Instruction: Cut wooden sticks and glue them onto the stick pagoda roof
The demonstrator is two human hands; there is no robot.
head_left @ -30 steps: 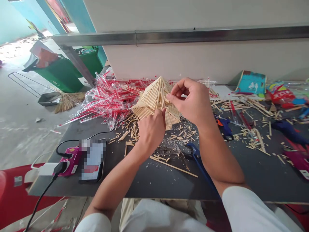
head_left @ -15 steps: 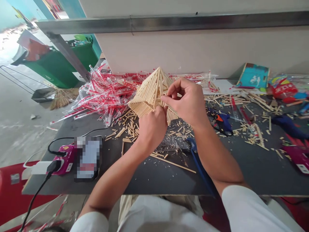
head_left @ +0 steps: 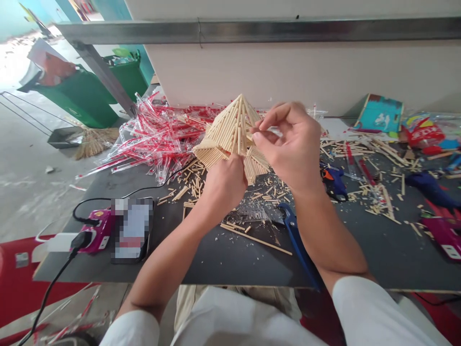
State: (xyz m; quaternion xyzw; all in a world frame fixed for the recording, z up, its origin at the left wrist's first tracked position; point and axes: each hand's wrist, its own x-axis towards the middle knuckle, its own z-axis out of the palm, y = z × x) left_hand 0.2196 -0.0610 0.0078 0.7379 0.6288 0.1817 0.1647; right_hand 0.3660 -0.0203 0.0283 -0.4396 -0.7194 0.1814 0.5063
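A small house-like model (head_left: 225, 126) built of pale wooden sticks, with a pointed roof, stands at the middle of the table. My left hand (head_left: 227, 180) is closed at its near side, gripping the lower edge of the stick model; the fingertips are partly hidden. Just right of the roof, my right hand (head_left: 293, 144) is raised with thumb and forefinger brought together and the other fingers curled. Whatever lies between those fingertips is too small to make out. Short cut stick pieces (head_left: 194, 185) lie around the model's base.
Red-and-clear plastic wrappers (head_left: 158, 129) heap behind left. A blue-handled cutter (head_left: 293, 230) and a long stick (head_left: 255, 239) lie in front. Blue glue guns (head_left: 336, 182) rest to the right. A phone (head_left: 133, 230) and purple power strip (head_left: 97, 230) with cables sit at left.
My right hand has moved right and slightly up, away from the model's front. My left hand stays at the model's near edge. The view has shifted slightly.
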